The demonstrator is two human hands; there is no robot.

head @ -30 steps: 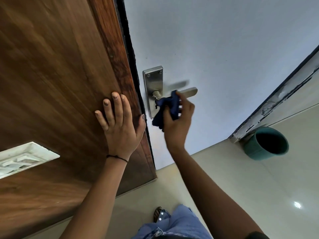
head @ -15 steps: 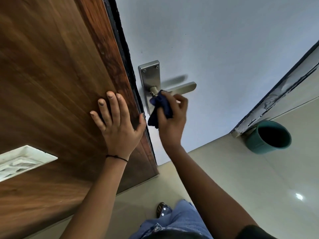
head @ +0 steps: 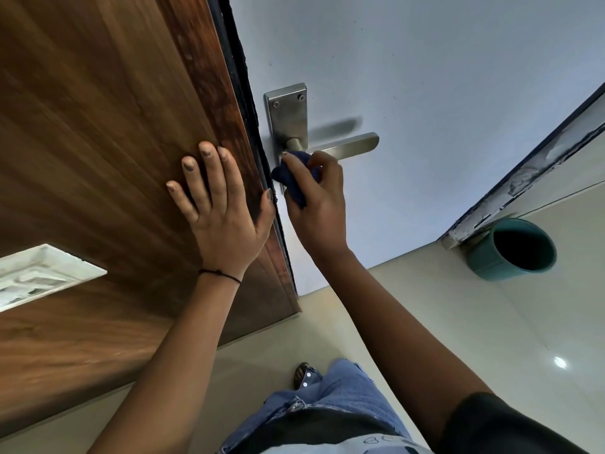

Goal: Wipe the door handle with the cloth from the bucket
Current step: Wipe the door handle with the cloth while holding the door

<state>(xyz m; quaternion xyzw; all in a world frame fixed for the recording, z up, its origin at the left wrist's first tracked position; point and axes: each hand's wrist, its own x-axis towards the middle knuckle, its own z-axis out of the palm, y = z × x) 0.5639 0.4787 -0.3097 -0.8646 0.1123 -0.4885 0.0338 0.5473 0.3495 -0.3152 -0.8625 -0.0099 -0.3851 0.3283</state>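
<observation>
A brushed-steel door handle (head: 347,145) with a tall backplate (head: 288,113) sits on the pale grey door (head: 425,93). My right hand (head: 317,204) is shut on a dark blue cloth (head: 294,178), pressed against the lower part of the backplate just below the lever's root. The cloth is partly hidden by my fingers. My left hand (head: 219,204) lies flat, fingers spread, on the brown wooden panel (head: 98,126) beside the door's edge. A teal bucket (head: 514,250) stands on the floor to the right.
A white vent-like grille (head: 42,273) is set in the wooden panel at the left. The beige tiled floor (head: 458,322) lies below, with my jeans and one sandalled foot (head: 302,375). A worn door frame (head: 530,165) runs diagonally at the right.
My right hand has slid the cloth from the lever towards its root and down onto the backplate. My left hand has stayed on the wood.
</observation>
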